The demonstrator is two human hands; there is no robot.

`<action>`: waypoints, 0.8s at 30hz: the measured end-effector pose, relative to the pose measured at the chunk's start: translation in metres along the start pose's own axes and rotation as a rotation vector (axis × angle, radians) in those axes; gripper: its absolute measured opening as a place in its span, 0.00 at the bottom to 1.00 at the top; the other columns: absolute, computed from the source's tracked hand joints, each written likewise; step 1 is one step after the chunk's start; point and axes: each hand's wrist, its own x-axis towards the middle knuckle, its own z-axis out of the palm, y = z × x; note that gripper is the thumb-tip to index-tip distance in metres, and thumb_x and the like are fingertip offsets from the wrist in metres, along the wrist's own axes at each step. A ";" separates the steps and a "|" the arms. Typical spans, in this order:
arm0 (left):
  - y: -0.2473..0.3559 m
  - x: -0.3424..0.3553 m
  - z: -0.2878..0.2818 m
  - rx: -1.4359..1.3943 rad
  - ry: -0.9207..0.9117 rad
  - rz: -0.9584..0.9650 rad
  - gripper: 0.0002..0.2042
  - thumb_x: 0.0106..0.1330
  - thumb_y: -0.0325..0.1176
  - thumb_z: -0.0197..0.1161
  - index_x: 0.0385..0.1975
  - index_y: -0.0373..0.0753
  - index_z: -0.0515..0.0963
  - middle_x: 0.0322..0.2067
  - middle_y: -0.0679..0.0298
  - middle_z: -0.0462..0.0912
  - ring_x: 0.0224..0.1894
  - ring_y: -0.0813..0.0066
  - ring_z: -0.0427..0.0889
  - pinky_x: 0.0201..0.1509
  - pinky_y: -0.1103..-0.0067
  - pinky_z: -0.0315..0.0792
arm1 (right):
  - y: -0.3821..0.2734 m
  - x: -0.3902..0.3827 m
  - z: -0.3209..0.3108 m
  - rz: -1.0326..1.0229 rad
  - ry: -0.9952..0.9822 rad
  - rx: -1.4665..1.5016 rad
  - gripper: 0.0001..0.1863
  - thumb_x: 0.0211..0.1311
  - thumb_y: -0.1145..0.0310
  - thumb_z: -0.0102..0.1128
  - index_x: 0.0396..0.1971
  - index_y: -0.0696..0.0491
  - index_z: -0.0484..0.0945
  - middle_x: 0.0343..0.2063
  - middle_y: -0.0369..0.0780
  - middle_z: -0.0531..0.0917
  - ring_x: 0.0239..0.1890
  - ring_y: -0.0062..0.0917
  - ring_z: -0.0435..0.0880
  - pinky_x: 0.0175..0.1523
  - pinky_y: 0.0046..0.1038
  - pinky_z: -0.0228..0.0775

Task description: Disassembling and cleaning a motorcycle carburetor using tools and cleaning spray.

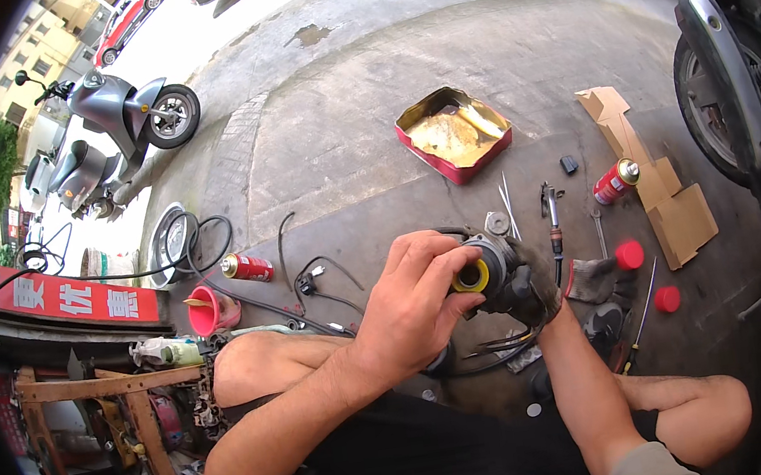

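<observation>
My bare left hand (414, 310) has its fingers curled on a dark cylindrical part (497, 259) with a bright yellow ring (469, 278) on its near end, at the middle of the view. My right hand (536, 284), in a dark glove, grips the same part from the right, partly hidden behind it. Dark wires (510, 343) hang below it. A small metal piece (497, 223) shows just beyond the part. A loose grey glove (591, 282) lies to the right, by two red caps (629, 255).
A red tray (466, 159), spray cans (246, 268), cardboard (682, 227), a wrench (597, 226) and a screwdriver (646, 318) lie around me. A red funnel (208, 313), hoses and a rusty frame (46, 397) are at left, with parked scooters (111, 129). A vehicle's wheel (708, 98) stands at right.
</observation>
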 end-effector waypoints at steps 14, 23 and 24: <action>-0.004 0.000 -0.004 -0.023 0.025 -0.040 0.27 0.48 0.21 0.75 0.52 0.36 0.77 0.48 0.57 0.82 0.53 0.53 0.78 0.58 0.65 0.73 | -0.006 0.000 0.009 -0.038 -0.133 -0.077 0.35 0.74 0.44 0.45 0.56 0.66 0.74 0.38 0.50 0.86 0.27 0.30 0.84 0.26 0.21 0.74; -0.006 0.002 -0.004 -0.016 -0.005 -0.055 0.26 0.49 0.20 0.74 0.52 0.37 0.77 0.49 0.58 0.82 0.54 0.54 0.78 0.59 0.66 0.73 | -0.009 -0.004 0.009 -0.025 -0.027 -0.069 0.27 0.78 0.56 0.44 0.60 0.65 0.73 0.49 0.46 0.84 0.43 0.27 0.86 0.42 0.22 0.81; -0.006 0.002 -0.004 -0.014 -0.007 -0.055 0.26 0.49 0.20 0.74 0.52 0.37 0.77 0.49 0.58 0.82 0.54 0.54 0.78 0.59 0.66 0.73 | -0.010 -0.005 0.008 -0.037 -0.054 -0.107 0.27 0.78 0.56 0.44 0.60 0.65 0.73 0.49 0.46 0.84 0.44 0.27 0.87 0.45 0.22 0.81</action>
